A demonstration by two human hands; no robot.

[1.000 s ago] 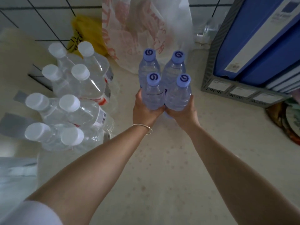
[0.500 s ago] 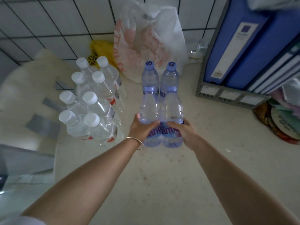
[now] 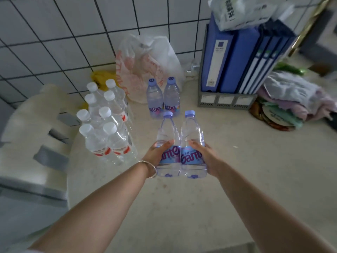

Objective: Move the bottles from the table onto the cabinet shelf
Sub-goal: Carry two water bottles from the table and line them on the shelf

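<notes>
- Left hand (image 3: 156, 155): fingers curled round the left purple-capped bottle (image 3: 167, 143) at its label, thumb across the front.
- Right hand (image 3: 205, 157): fingers wrapped round the right purple-capped bottle (image 3: 193, 141), thumb on the label top.
- Both bottles upright, side by side, touching; whether clear of the table (image 3: 237, 179) could not be told.
- Two more purple-capped bottles (image 3: 163, 98) stood beyond the fingertips.
- Fingers behind the bottles hidden.
- Both forearms extended forward, converging.

Near table (image 3: 182, 207) bare, open pass. Far: two bottles (image 3: 163, 99), bag (image 3: 145, 70). Left: bottle pack (image 3: 105, 125). Far right: binders (image 3: 237, 57), cloth pile (image 3: 291, 95).
</notes>
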